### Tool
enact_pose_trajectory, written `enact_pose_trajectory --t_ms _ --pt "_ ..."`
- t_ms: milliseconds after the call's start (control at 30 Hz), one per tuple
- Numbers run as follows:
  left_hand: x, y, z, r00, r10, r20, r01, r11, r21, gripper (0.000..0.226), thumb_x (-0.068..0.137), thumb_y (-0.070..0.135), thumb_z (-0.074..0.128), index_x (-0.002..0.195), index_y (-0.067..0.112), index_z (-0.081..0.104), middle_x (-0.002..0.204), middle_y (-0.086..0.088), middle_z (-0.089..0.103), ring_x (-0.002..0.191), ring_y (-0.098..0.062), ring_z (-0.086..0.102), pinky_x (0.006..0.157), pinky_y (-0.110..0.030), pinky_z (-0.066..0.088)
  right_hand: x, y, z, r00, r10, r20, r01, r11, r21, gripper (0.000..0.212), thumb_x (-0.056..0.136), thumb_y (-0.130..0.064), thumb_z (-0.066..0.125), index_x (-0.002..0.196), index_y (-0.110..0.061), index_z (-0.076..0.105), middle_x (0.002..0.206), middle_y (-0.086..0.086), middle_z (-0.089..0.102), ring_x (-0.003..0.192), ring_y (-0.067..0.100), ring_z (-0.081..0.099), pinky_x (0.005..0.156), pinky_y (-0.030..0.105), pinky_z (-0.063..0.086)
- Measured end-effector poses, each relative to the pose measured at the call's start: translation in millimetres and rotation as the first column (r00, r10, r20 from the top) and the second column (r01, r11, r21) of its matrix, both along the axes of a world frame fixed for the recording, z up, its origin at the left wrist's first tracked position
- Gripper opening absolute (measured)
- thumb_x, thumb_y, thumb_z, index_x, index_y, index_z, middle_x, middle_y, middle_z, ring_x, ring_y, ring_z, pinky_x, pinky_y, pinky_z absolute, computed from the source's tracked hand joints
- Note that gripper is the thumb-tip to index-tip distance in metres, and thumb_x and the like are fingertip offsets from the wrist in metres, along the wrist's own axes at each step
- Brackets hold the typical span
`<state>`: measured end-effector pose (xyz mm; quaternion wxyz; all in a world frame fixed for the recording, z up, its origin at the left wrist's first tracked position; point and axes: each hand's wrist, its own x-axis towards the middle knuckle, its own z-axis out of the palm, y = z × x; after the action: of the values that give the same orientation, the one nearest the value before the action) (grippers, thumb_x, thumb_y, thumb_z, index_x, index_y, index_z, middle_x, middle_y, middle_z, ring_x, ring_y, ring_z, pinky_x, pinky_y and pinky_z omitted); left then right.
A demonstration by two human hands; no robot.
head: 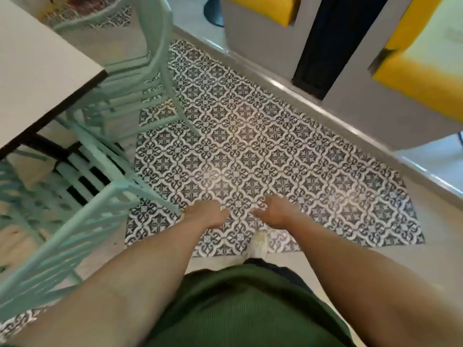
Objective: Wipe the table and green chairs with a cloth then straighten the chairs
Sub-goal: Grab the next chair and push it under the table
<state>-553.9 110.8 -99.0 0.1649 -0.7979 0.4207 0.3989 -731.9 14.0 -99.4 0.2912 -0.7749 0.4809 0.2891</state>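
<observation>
Over the black-and-white patterned floor tiles (250, 151), both bare arms hang forward; left hand (208, 214) loosely spread, nothing in it, just beside the back rail of the nearest mint-green slatted metal chair (82, 216); right hand (278, 211) likewise slack and empty. No cloth in view. White square table with dark edge (37, 78) upper left, second green chair (140, 78) tucked beyond. Judged: straightening step; next, grip the near chair's back and square it to the table.
</observation>
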Motion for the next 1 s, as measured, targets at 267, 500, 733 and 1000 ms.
enact_pose_trajectory --t_ms 267,500,733,1000 --pt "3 -133 10 0.995 0.069 0.070 -0.064 0.995 -0.072 0.069 0.096 0.059 0.027 0.153 0.020 0.028 0.158 -0.011 0.027 0.145 -0.034 0.024 0.115 -0.056 0.023 10 -139 10 0.998 0.056 0.019 -0.054 0.995 -0.080 0.084 0.088 -0.070 0.036 0.150 -0.016 0.023 0.158 0.011 0.021 0.144 0.036 0.019 0.114 0.060 0.018" --pt "52 -240 -13 0.992 0.098 0.077 -0.088 0.988 -0.127 0.069 0.094 0.063 0.026 0.149 0.021 0.032 0.155 -0.011 0.033 0.142 -0.034 0.029 0.113 -0.056 0.026 76 -254 6 0.989 0.147 0.032 -0.143 0.985 -0.099 0.081 0.090 -0.067 0.036 0.150 -0.014 0.023 0.159 0.011 0.019 0.145 0.035 0.017 0.113 0.059 0.021" --pt "124 -357 -12 0.979 0.195 0.061 -0.189 0.977 -0.096 0.072 0.095 0.065 0.025 0.153 0.021 0.024 0.160 -0.010 0.022 0.146 -0.034 0.021 0.117 -0.057 0.016 162 -386 11 0.956 0.293 -0.007 -0.292 0.952 -0.092 0.086 0.088 -0.069 0.039 0.150 -0.014 0.019 0.159 0.012 0.018 0.145 0.035 0.017 0.113 0.060 0.023" --pt "217 -465 10 0.931 0.348 0.110 -0.325 0.928 -0.183 0.072 0.094 0.066 0.023 0.150 0.020 0.030 0.158 -0.011 0.027 0.144 -0.037 0.025 0.113 -0.063 0.023 283 -506 37 0.879 0.474 0.047 -0.462 0.873 -0.159 0.086 0.088 -0.070 0.038 0.152 -0.017 0.014 0.160 0.009 0.013 0.146 0.035 0.011 0.115 0.061 0.014"
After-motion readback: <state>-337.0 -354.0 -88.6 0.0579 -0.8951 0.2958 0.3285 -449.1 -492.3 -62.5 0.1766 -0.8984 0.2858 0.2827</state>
